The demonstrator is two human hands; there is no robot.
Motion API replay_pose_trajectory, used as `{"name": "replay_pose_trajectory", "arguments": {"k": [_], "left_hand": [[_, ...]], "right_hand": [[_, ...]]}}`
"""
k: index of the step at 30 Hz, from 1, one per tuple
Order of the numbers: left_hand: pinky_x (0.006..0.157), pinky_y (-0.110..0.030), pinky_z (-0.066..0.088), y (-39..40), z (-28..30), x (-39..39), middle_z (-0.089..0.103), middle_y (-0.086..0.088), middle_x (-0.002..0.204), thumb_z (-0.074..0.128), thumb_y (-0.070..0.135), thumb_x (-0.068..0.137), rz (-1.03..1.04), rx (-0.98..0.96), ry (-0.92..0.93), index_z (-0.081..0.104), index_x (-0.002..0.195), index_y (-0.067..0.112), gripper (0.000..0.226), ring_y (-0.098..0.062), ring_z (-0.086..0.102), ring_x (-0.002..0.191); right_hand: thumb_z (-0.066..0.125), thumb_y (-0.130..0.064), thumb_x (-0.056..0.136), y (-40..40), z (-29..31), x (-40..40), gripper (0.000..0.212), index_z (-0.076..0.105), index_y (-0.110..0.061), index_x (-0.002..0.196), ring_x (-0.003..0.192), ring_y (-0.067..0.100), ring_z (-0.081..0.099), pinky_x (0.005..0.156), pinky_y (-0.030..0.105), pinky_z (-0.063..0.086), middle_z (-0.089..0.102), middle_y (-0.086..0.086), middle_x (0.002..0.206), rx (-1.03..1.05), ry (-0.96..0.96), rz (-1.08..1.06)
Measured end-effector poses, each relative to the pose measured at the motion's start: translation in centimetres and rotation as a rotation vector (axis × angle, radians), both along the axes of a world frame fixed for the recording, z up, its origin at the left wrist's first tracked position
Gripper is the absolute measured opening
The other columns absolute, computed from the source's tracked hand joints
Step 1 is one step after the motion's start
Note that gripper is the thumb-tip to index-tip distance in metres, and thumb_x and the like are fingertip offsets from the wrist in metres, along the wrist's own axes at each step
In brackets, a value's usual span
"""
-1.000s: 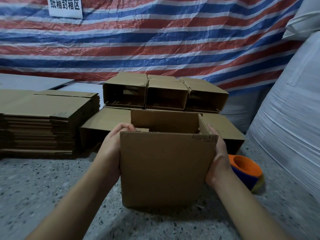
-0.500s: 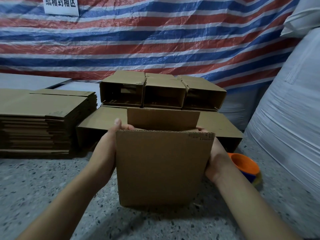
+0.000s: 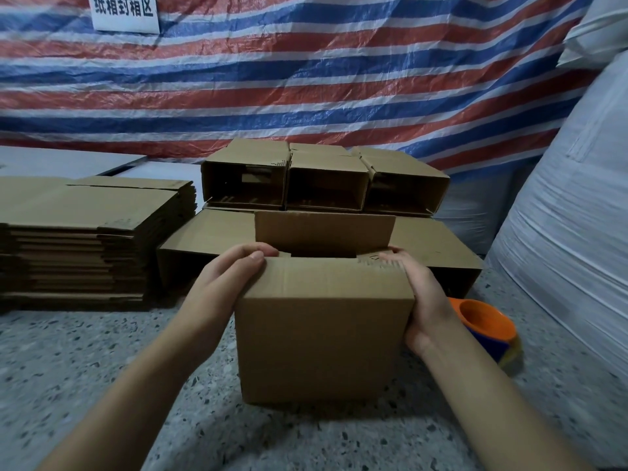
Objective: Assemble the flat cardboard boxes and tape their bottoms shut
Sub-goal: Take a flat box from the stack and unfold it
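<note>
speckled grey floor [image 3: 85, 368]; red, white and blue striped tarp [image 3: 306, 79] behind; white sign [image 3: 125, 11]; dim light

Both forearms reach forward, left hand [image 3: 228, 279] and right hand [image 3: 420, 298] curled inward, facing each other.

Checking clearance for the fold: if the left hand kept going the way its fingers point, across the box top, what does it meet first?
Likely the upright far flap of the brown cardboard box; the left hand curls over the near top edge, fingers pointing inward. Depth is unclear.
</note>
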State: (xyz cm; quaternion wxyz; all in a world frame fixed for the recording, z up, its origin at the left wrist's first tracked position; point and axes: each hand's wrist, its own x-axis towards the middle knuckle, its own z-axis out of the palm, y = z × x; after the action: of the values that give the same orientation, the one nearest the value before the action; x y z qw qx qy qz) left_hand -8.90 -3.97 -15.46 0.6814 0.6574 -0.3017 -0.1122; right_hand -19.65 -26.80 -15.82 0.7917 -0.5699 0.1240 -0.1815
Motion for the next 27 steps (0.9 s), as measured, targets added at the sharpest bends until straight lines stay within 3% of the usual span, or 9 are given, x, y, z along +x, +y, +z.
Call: {"name": "replay_pose_trajectory", "arguments": {"k": [3, 5, 7, 9, 13, 16, 18, 23, 27], "left_hand": [[0.069, -0.031, 0.046, -0.2, 0.0, 0.1, 0.07, 0.009, 0.091, 0.055, 0.043, 0.079, 0.015, -0.006, 0.025, 0.073, 0.095, 0.038, 0.025, -0.013, 0.063, 0.079], [0.069, -0.032, 0.045, -0.1, 0.1, 0.1, 0.07, 0.009, 0.091, 0.055, 0.042, 0.078, 0.02, -0.014, 0.034, 0.074, 0.095, 0.039, 0.025, -0.017, 0.061, 0.083], [0.068, -0.032, 0.045, -0.2, 0.0, -0.1, 0.069, 0.007, 0.09, 0.057, 0.041, 0.078, 0.029, -0.029, 0.05, 0.073, 0.092, 0.04, 0.022, -0.018, 0.059, 0.082], [0.067, -0.033, 0.046, -0.5, -0.2, -0.1, 0.067, 0.006, 0.1, 0.062, 0.032, 0.085, 0.054, -0.086, 0.082, 0.069, 0.094, 0.041, 0.015, -0.02, 0.06, 0.086], [0.076, -0.03, 0.048, -0.9, -0.2, 0.0, 0.059, 0.021, 0.117, 0.054, 0.013, 0.095, 0.065, -0.155, 0.048, 0.051, 0.117, 0.046, 0.04, -0.016, 0.063, 0.099], [0.09, -0.027, 0.047, -0.6, 0.1, 0.4, 0.051, 0.035, 0.126, 0.062, 0.018, 0.085, -0.005, -0.124, -0.039, 0.042, 0.13, 0.05, 0.058, -0.003, 0.058, 0.111], [0.099, -0.026, 0.042, -0.5, 0.4, 0.7, 0.046, 0.03, 0.137, 0.061, 0.019, 0.076, -0.036, -0.114, -0.082, 0.039, 0.136, 0.048, 0.07, 0.003, 0.048, 0.125], [0.1, -0.032, 0.045, -0.3, 0.5, 1.2, 0.063, 0.022, 0.122, 0.069, 0.02, 0.071, -0.031, -0.152, -0.032, 0.048, 0.132, 0.047, 0.07, -0.003, 0.057, 0.119], [0.081, -0.024, 0.053, -0.2, 0.3, 0.8, 0.072, 0.005, 0.107, 0.076, 0.024, 0.077, -0.008, -0.131, -0.048, 0.074, 0.106, 0.028, 0.029, -0.014, 0.067, 0.102]], "right_hand": [[0.044, -0.054, 0.1, 0.2, -0.1, -0.2, 0.053, 0.083, -0.021, 0.087, 0.085, 0.024, 0.077, 0.061, 0.033, 0.061, 0.078, 0.012, 0.097, 0.077, -0.029, 0.017], [0.052, -0.063, 0.092, 0.5, 0.1, -0.8, 0.047, 0.082, -0.027, 0.094, 0.094, 0.027, 0.076, 0.066, 0.033, 0.061, 0.077, 0.012, 0.105, 0.029, -0.094, 0.041], [0.066, -0.053, 0.083, 0.4, 0.2, -1.2, 0.031, 0.078, -0.033, 0.102, 0.092, 0.024, 0.075, 0.068, 0.031, 0.06, 0.077, 0.009, 0.102, -0.069, -0.12, 0.089], [0.067, -0.038, 0.08, 0.1, 0.3, -1.3, 0.018, 0.077, -0.048, 0.092, 0.086, 0.019, 0.075, 0.066, 0.027, 0.059, 0.078, 0.005, 0.098, -0.121, -0.117, 0.142], [0.063, -0.032, 0.082, -0.3, 0.6, -1.2, 0.031, 0.072, -0.06, 0.092, 0.089, 0.017, 0.075, 0.066, 0.027, 0.059, 0.078, 0.002, 0.101, -0.192, -0.113, 0.197], [0.066, -0.028, 0.08, -0.7, 0.7, -0.9, 0.058, 0.053, -0.05, 0.133, 0.107, 0.027, 0.071, 0.077, 0.034, 0.059, 0.068, 0.008, 0.127, -0.206, -0.113, 0.184], [0.065, -0.024, 0.082, -1.0, 0.9, -0.8, 0.063, 0.049, -0.043, 0.139, 0.112, 0.028, 0.069, 0.078, 0.032, 0.058, 0.065, 0.004, 0.132, -0.252, -0.13, 0.202], [0.068, -0.021, 0.081, -1.1, 1.2, -0.8, 0.051, 0.062, -0.043, 0.126, 0.107, 0.027, 0.07, 0.076, 0.031, 0.058, 0.067, 0.0, 0.126, -0.26, -0.131, 0.186], [0.078, -0.032, 0.074, -1.0, 0.9, -1.0, 0.023, 0.075, -0.031, 0.097, 0.104, 0.02, 0.069, 0.085, 0.037, 0.058, 0.068, 0.001, 0.118, -0.263, -0.11, 0.079]]}}
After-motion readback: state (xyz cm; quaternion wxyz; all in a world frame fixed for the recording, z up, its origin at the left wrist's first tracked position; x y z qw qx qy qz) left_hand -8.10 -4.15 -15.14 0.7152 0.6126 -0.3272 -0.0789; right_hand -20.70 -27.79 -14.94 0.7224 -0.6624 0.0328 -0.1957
